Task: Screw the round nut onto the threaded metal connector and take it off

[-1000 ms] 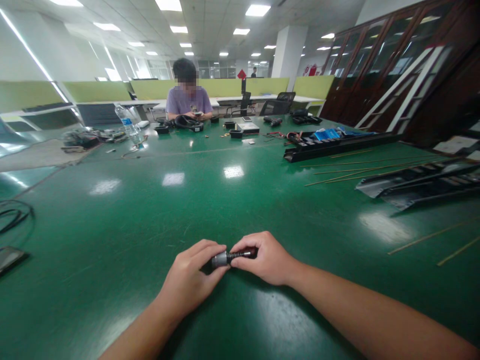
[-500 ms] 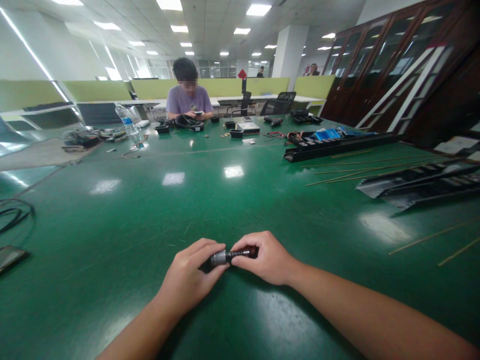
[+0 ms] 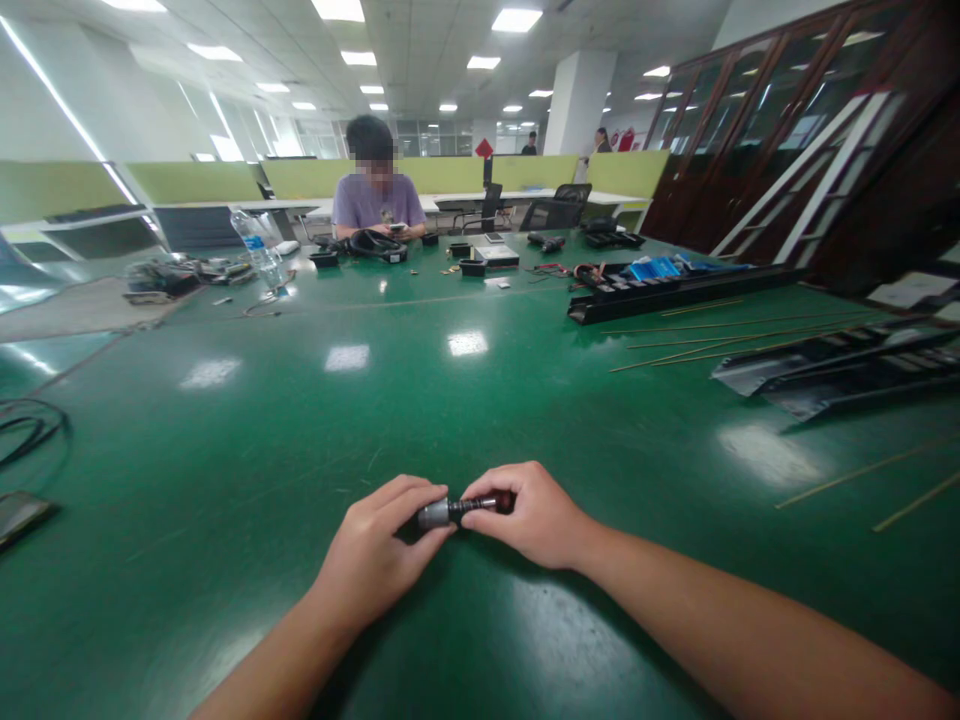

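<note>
Just above the near part of the green table, a short cylindrical metal part lies level between my hands. It has a smooth grey barrel (image 3: 434, 514) on the left, a dark ribbed, spring-like section (image 3: 460, 508) in the middle and a dark reddish end (image 3: 505, 502) on the right. The fingers and thumb of my left hand (image 3: 379, 540) close around the barrel. My right hand (image 3: 532, 515) pinches the ribbed section and right end between thumb and fingers. Fingers partly cover both ends, and the exact kind of part cannot be made out.
Black metal channels (image 3: 825, 375) and thin rods (image 3: 697, 352) lie on the green table (image 3: 390, 410) at right. A dark flat device (image 3: 22, 518) and cable (image 3: 30, 430) are at left. Across the table, a person (image 3: 379, 195) sits behind a bottle (image 3: 257, 245) and small black boxes.
Both hands and the cylindrical part have shifted very slightly left, with the same grip. Far in the background, people have moved.
</note>
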`<control>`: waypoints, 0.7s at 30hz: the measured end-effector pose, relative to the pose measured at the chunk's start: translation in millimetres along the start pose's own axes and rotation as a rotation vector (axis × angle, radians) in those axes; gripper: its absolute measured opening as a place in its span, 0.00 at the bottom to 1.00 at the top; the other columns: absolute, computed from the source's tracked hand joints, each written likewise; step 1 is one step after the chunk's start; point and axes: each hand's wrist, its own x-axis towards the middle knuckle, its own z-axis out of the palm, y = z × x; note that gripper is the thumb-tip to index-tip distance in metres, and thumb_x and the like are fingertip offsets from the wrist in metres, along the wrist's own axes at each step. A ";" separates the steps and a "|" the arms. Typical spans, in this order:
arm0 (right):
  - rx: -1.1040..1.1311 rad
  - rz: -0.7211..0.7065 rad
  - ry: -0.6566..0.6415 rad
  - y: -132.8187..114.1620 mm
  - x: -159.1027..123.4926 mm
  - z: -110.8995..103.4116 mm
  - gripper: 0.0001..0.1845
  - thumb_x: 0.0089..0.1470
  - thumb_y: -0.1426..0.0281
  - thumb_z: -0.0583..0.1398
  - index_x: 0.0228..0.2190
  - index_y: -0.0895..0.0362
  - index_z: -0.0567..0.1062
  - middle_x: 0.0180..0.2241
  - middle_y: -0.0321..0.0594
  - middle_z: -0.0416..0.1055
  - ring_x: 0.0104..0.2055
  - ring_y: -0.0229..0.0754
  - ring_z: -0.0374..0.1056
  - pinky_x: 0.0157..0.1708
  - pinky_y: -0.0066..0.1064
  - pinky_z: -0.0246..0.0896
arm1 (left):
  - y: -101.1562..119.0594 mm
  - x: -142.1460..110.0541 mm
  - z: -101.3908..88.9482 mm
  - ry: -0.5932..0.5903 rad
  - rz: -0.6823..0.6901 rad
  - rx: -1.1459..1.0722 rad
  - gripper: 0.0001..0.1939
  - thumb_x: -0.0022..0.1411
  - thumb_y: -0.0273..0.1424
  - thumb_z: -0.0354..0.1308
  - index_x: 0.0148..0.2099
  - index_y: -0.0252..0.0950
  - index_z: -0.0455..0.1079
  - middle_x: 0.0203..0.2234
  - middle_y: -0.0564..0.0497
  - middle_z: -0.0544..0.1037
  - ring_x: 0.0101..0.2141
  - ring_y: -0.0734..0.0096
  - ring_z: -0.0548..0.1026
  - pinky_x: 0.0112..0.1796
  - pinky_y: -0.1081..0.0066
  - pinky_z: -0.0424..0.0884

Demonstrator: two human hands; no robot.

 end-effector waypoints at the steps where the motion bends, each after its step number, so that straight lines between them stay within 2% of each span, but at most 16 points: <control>1: 0.002 0.000 0.001 0.1 -0.2 0.1 0.07 0.49 0.70 0.67 0.33 0.56 0.83 0.26 0.35 0.77 0.27 0.36 0.67 0.27 0.25 0.57 | -0.1 -0.2 -0.2 0.001 0.001 0.002 0.14 0.59 0.29 0.65 0.49 0.40 0.73 0.39 0.51 0.77 0.39 0.73 0.77 0.41 0.75 0.74; 21: 0.030 0.024 0.013 -1.9 -0.2 -0.7 0.08 0.49 0.68 0.66 0.33 0.56 0.83 0.24 0.36 0.75 0.25 0.36 0.66 0.26 0.26 0.57 | -1.2 0.8 -3.8 0.013 0.000 0.010 0.14 0.60 0.29 0.64 0.49 0.39 0.74 0.39 0.49 0.78 0.39 0.71 0.77 0.41 0.73 0.75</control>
